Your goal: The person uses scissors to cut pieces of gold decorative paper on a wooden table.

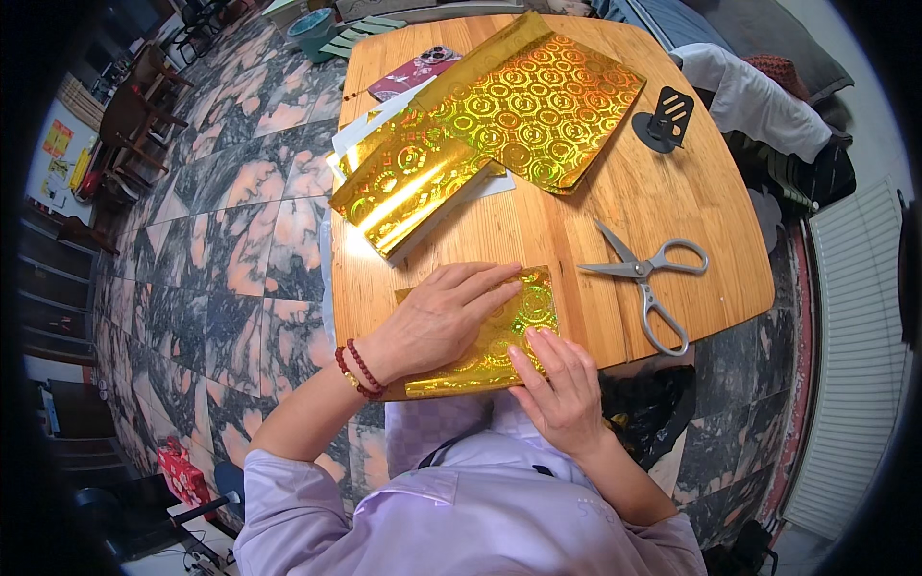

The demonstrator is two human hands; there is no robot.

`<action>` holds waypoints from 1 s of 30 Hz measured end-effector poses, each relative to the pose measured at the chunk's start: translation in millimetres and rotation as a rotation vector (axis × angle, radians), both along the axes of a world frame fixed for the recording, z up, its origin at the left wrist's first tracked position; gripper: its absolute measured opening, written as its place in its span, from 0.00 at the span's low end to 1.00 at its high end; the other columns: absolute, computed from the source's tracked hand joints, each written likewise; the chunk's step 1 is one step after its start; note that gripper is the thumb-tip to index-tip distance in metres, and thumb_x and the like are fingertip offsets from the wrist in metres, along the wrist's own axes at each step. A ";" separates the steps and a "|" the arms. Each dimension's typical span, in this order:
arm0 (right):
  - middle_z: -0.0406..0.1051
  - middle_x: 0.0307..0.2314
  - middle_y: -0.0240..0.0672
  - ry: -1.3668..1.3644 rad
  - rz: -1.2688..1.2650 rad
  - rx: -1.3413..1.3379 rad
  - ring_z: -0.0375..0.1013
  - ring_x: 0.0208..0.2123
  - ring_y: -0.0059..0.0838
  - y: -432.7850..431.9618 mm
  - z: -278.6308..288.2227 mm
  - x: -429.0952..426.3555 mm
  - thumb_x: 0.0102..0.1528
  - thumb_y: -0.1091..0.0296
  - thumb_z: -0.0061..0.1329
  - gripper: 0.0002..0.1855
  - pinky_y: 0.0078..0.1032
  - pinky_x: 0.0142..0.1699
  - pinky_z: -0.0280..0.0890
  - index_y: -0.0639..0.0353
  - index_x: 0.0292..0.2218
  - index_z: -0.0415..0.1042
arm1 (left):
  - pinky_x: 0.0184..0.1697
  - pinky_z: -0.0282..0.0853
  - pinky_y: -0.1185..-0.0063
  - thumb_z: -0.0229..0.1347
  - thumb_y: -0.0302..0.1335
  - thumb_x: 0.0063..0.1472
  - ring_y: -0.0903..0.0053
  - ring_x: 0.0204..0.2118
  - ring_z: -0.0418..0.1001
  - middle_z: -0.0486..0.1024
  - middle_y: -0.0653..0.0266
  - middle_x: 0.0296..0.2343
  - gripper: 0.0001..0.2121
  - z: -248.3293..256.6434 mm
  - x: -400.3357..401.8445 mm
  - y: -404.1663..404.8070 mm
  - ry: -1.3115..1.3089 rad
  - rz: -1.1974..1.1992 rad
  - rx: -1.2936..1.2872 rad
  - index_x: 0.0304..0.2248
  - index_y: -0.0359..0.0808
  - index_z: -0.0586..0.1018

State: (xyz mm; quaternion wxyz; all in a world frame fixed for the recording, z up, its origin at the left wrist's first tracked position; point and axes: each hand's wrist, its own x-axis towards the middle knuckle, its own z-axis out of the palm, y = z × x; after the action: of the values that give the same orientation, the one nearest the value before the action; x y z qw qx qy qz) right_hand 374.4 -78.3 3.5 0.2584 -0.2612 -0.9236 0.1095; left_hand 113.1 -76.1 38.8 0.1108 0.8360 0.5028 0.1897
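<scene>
A sheet of gold holographic foil paper (536, 295), with a ring pattern, lies at the table's near edge in front of me. My left hand (441, 317) rests flat across it, fingers pointing to the upper right and covering much of the sheet. On its lower right part lie the fingers of my right hand (558, 381), close to the near edge; I see no grip on the paper. A narrow strip along that near edge looks folded. Grey metal scissors (641, 269) lie with blades parted to the right of the sheet.
Beyond my hands, larger gold foil sheets (536, 108) and a folded gold foil piece (425, 180) overlap white paper (497, 184). A phone in a maroon case (414, 74) lies behind them. A black stand (666, 122) is at the wooden table's (691, 194) right.
</scene>
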 end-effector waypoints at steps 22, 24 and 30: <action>0.64 0.65 0.45 -0.187 -0.051 0.068 0.61 0.68 0.41 -11.5 -10.7 9.7 0.59 0.55 0.58 0.36 0.49 0.71 0.51 0.57 0.64 0.66 | 0.74 0.40 0.58 0.50 0.64 0.64 0.57 0.74 0.48 0.50 0.47 0.70 0.51 -8.5 7.5 -23.2 0.063 0.015 -0.054 0.69 0.29 0.55; 0.63 0.65 0.45 -0.200 -0.048 0.073 0.60 0.68 0.42 -12.2 -12.8 10.8 0.60 0.54 0.58 0.36 0.50 0.71 0.49 0.58 0.65 0.66 | 0.75 0.40 0.58 0.48 0.65 0.64 0.58 0.74 0.47 0.49 0.47 0.71 0.51 -13.3 7.3 -24.9 0.072 0.018 -0.033 0.69 0.28 0.55; 0.63 0.65 0.46 -0.222 -0.041 0.090 0.60 0.69 0.44 -9.6 -10.2 9.8 0.62 0.53 0.55 0.36 0.50 0.72 0.49 0.59 0.65 0.65 | 0.75 0.39 0.59 0.47 0.65 0.65 0.60 0.74 0.46 0.48 0.48 0.71 0.50 -18.8 6.1 -24.9 0.020 0.023 -0.002 0.69 0.28 0.55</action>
State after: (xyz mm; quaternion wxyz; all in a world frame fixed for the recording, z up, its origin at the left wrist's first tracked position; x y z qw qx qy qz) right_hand 384.2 -87.9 -6.8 0.1685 -0.2785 -0.9450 0.0330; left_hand 119.2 -101.0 20.0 0.1044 0.8319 0.5137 0.1819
